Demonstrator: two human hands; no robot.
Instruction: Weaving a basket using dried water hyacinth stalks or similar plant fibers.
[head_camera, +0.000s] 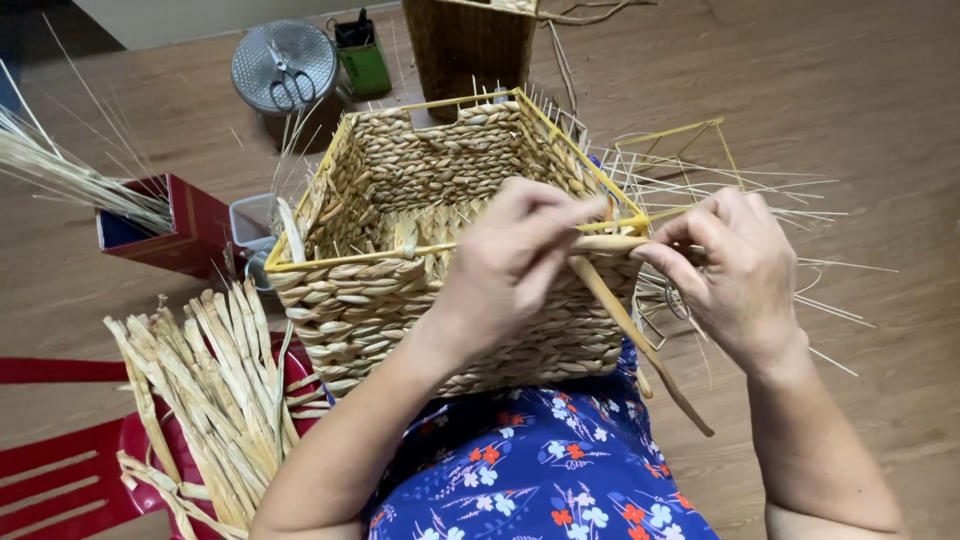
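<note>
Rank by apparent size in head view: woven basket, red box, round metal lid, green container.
1. woven basket, nearest the camera, so partly inflated
2. red box and round metal lid: look alike, not ranked
3. green container

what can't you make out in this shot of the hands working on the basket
- Head view: left hand covers where the strand meets the basket rim.
- Right hand hides what its fingertips pinch.
- Dried fibre bundle: lower end cut off by the frame's bottom edge.
- Scissors: too small for detail.
</note>
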